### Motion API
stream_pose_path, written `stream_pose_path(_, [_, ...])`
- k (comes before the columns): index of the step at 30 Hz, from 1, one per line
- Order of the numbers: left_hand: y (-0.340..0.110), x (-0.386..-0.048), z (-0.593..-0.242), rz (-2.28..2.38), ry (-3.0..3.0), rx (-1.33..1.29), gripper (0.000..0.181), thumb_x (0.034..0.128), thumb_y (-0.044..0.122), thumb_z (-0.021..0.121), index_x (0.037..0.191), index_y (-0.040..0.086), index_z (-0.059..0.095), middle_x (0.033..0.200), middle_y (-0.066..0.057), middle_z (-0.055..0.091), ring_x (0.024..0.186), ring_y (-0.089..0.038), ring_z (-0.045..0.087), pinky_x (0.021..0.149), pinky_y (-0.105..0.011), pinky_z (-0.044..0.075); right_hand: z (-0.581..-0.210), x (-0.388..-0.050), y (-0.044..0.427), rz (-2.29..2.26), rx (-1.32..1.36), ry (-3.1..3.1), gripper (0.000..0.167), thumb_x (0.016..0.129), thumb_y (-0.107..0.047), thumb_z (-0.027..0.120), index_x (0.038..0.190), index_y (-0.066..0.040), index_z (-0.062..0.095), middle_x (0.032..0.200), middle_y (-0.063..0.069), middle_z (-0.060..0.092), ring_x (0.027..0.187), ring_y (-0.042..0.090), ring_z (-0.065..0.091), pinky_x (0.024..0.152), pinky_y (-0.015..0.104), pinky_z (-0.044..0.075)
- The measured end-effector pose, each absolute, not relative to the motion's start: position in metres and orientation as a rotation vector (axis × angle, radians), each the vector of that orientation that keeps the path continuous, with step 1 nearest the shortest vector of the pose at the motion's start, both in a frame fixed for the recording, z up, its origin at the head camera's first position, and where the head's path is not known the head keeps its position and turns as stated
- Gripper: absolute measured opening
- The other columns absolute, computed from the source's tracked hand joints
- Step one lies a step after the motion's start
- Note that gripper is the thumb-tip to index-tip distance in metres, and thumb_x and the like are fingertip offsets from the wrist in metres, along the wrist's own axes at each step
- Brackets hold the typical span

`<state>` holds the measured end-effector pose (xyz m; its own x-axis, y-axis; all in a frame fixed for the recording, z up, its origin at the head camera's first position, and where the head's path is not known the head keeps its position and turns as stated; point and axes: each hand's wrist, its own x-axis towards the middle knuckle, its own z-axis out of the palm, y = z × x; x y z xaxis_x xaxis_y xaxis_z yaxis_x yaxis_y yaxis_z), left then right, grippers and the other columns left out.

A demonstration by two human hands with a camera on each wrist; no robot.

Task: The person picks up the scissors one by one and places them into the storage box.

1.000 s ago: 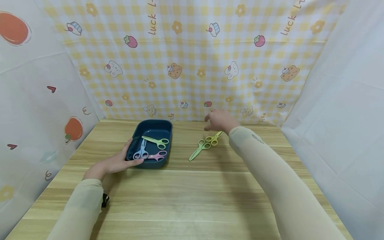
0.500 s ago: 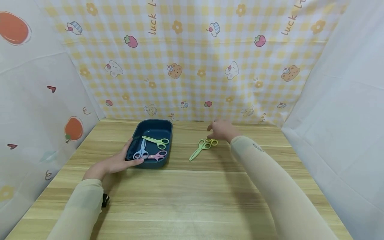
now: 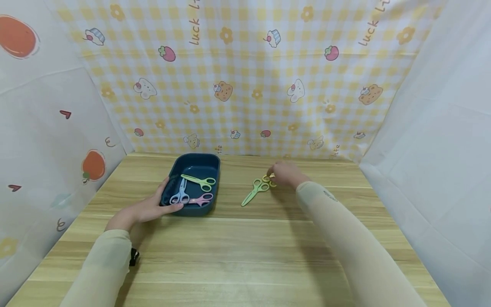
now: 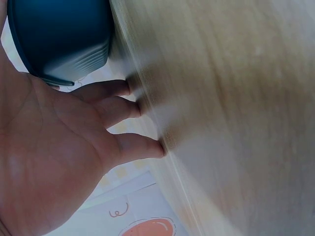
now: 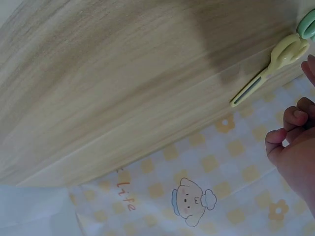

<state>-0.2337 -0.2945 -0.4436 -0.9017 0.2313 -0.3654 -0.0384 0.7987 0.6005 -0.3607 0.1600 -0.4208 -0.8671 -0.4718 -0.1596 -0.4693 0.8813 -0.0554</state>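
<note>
Both sleeves (image 3: 100,260) are cream, the right bearing a dark marking (image 3: 329,195).

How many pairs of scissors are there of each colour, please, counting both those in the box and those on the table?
Green: 2, the boxed green pair and the loose green pair
Yellow: 1, the yellow pair
Blue: 1, the blue pair
Pink: 1, the pink pair
Total: 5

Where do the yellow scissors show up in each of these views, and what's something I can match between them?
Head: right of centre, the yellow scissors partly hidden by the right hand.
Left wrist: not in it.
Right wrist: upper right, the yellow scissors with blades pointing down-left.
Shared landmark: the wooden tabletop, in all three views.
</note>
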Motion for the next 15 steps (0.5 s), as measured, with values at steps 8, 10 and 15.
stream_pose_path(8, [-0.294,-0.233,-0.443,0.882,2.556,0.147,0.123,0.0973,0.073,0.06,0.165,0.025,-0.031,0.172,-0.041,-0.003,0.154,-0.069,0.011,0.119,-0.083,0.022,-0.428,-0.359,0.162,0.003,-0.735,2.881,0.032,0.102,-0.018,0.068,0.132,-0.019,0.076,0.14,0.01,0.072,0.135,0.035,0.064,0.111,0.055,0.052])
stream_pose_path(10, [-0.294,-0.233,-0.443,0.879,2.56,0.149,0.123,0.0972,0.073,0.06,0.166,0.025,-0.03,0.172,-0.041,-0.003,0.154,-0.069,0.011,0.119,-0.083,0.022,-0.43,-0.359,0.163,-0.001,-0.739,2.882,0.031,0.102,-0.017,0.068,0.132,-0.018,0.076,0.139,0.009,0.073,0.135,0.036,0.065,0.111,0.055,0.052])
stream_pose_path(15, [-0.294,-0.233,-0.442,0.872,2.563,0.147,0.123,0.0971,0.073,0.059,0.166,0.024,-0.03,0.172,-0.042,-0.002,0.154,-0.069,0.013,0.118,-0.082,0.024,-0.433,-0.359,0.166,-0.016,-0.749,2.874,0.031,0.1,-0.016,0.068,0.13,-0.017,0.077,0.138,0.01,0.074,0.136,0.037,0.064,0.116,0.055,0.049])
